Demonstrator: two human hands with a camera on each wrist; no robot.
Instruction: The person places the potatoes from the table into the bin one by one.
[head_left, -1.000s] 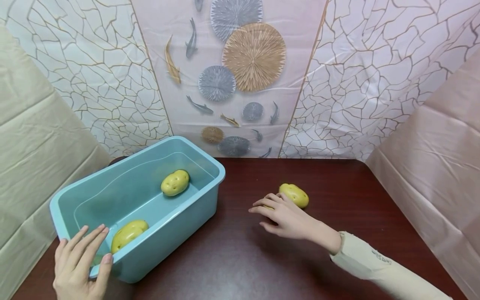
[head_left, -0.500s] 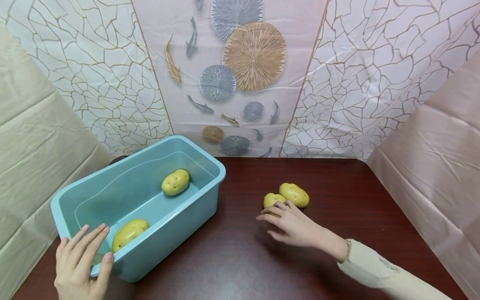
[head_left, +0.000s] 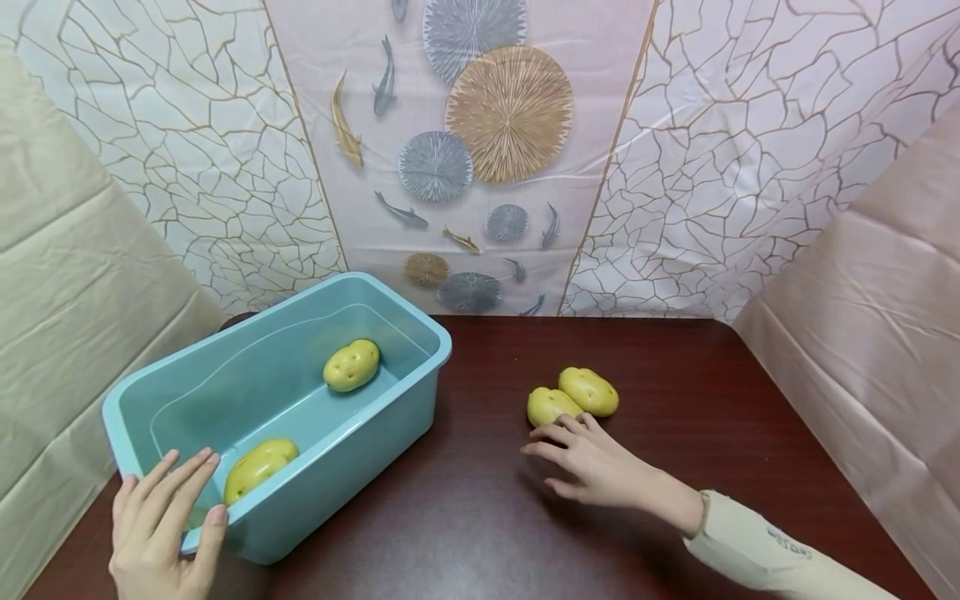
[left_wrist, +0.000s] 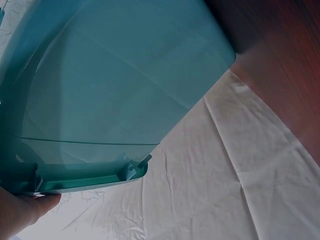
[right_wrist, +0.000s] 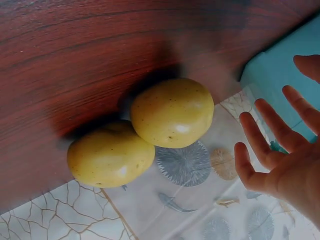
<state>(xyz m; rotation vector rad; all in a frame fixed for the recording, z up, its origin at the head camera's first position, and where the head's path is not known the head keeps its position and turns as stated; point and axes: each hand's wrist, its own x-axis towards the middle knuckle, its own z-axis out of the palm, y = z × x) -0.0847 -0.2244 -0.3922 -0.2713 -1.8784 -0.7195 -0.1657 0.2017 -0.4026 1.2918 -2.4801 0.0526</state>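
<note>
My left hand (head_left: 161,533) lies over the near left end of a light blue plastic tub (head_left: 352,454), its fingers extended over the rim and the thumb at the corner. In the left wrist view, a digit (left_wrist: 45,206) touches the rim beside a handle slot. Inside the tub are two yellow potatoes, one near (head_left: 258,471) and one far (head_left: 351,365). On the table, two more potatoes, a nearer one (head_left: 549,406) and a farther one (head_left: 590,392), sit side by side. Just in front of them is my right hand (head_left: 600,471), holding nothing, with fingers spread and slightly bent.
The table (head_left: 465,533) is dark reddish-brown wood. A patterned cloth backdrop (head_left: 517,242) stands behind it, with plain cloth walls on the left (head_left: 82,333) and right (head_left: 862,308). The tub takes up the table's left side.
My right hand has drawn back toward me and slightly right, away from the two table potatoes, uncovering the nearer one. The left hand and tub have stayed in place.
</note>
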